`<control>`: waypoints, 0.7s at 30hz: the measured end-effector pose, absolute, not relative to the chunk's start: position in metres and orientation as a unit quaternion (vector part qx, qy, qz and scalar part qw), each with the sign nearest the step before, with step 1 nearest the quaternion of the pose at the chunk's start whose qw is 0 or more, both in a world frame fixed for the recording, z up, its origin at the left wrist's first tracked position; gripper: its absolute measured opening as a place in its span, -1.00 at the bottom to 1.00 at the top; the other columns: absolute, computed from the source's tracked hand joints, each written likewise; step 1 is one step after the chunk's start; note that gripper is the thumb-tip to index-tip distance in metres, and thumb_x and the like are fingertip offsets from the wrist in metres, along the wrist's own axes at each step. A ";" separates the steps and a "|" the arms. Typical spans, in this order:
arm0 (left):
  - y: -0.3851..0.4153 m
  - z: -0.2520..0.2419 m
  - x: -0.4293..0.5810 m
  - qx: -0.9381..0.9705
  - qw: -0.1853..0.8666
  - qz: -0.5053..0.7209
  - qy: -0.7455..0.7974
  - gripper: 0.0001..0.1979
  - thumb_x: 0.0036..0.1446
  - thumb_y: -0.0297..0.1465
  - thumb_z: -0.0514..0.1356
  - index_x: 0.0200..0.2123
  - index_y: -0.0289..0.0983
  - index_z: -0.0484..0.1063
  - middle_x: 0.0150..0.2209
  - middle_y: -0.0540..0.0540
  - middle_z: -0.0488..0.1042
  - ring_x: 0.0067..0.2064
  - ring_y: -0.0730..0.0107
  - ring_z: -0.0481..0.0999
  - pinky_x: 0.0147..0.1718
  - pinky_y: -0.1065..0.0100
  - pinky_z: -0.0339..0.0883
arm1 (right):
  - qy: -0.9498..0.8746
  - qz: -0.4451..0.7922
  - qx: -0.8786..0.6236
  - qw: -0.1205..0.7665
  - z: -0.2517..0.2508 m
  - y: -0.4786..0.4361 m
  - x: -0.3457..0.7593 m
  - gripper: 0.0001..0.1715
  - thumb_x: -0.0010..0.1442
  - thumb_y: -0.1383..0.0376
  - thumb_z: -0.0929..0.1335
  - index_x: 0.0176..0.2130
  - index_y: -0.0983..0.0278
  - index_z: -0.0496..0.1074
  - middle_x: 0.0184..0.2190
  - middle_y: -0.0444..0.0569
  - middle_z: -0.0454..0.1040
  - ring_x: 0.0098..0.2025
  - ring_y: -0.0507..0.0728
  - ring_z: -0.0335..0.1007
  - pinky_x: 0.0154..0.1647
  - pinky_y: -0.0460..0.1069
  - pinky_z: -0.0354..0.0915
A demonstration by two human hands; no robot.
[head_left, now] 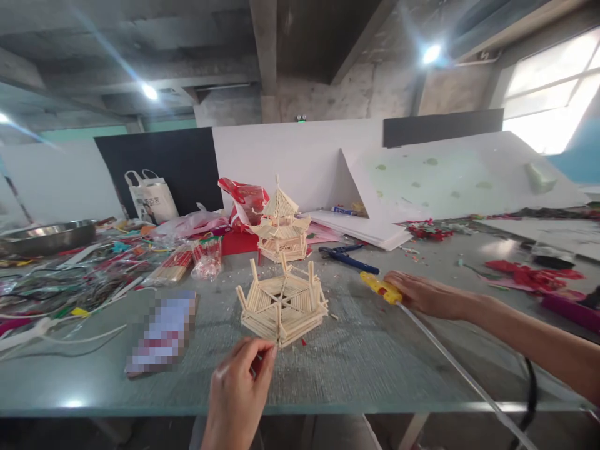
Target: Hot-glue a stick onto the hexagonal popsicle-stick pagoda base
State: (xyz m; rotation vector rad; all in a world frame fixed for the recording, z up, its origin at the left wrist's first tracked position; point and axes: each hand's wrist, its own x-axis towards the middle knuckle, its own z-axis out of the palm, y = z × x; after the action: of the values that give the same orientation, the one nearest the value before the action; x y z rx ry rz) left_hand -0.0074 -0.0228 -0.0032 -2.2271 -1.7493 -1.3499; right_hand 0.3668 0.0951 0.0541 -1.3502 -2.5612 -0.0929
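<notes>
A hexagonal base built of pale wooden sticks (282,305) stands on the grey table (365,356) in front of me. Behind it stands a finished stick pagoda (281,226) with a pointed roof. My left hand (239,390) is low in the middle, fingers pinched on a small stick piece right at the base's near corner. My right hand (429,294) reaches in from the right and rests on a yellow glue gun (380,287), which lies on the table right of the base; a clear glue stick trails back from it.
Blue-handled pliers (347,257) lie behind the glue gun. Bundles of sticks (172,265), plastic bags and coloured scraps crowd the left. A metal bowl (47,236) sits far left. White and black boards (300,156) stand along the back; red scraps (529,275) lie right.
</notes>
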 end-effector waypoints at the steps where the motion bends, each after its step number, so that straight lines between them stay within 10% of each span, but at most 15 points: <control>1: -0.023 -0.005 -0.010 -0.709 0.003 -0.432 -0.557 -0.83 0.12 -0.33 0.07 -0.43 -0.17 0.43 -0.50 0.07 0.52 -0.51 0.54 0.49 -0.49 0.57 0.31 | -0.887 -0.024 -0.449 0.110 0.055 0.100 0.368 -0.85 0.09 0.34 0.28 -0.29 0.27 0.41 -0.35 -0.01 0.43 -0.31 0.05 0.37 -0.21 -0.08 0.25; 7: -0.022 -0.011 -0.022 -0.699 -0.017 -0.440 -0.564 -0.84 0.14 -0.33 0.06 -0.41 -0.18 0.42 -0.46 0.06 0.51 -0.46 0.53 0.49 -0.44 0.55 0.31 | -0.904 -0.020 -0.418 0.087 0.067 0.107 0.379 -0.67 0.13 0.25 0.29 -0.13 0.34 0.43 -0.14 0.13 0.44 -0.10 0.13 0.37 -0.08 0.00 0.22; 21: -0.015 -0.025 -0.033 -0.672 -0.084 -0.499 -0.541 -0.82 0.15 -0.37 0.04 -0.42 -0.20 0.42 -0.45 0.02 0.48 -0.43 0.50 0.48 -0.40 0.50 0.30 | -0.934 -0.080 -0.283 0.204 0.082 0.006 0.169 -0.74 0.27 0.37 0.18 -0.25 0.30 0.43 -0.34 0.01 0.41 -0.29 0.05 0.29 -0.27 -0.04 0.22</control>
State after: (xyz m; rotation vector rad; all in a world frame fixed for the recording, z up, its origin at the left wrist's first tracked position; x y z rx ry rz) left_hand -0.0332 -0.0148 -0.0252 -2.2314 -1.7973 -1.6574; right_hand 0.1688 0.0065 0.0821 -0.7883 -2.6040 -0.2225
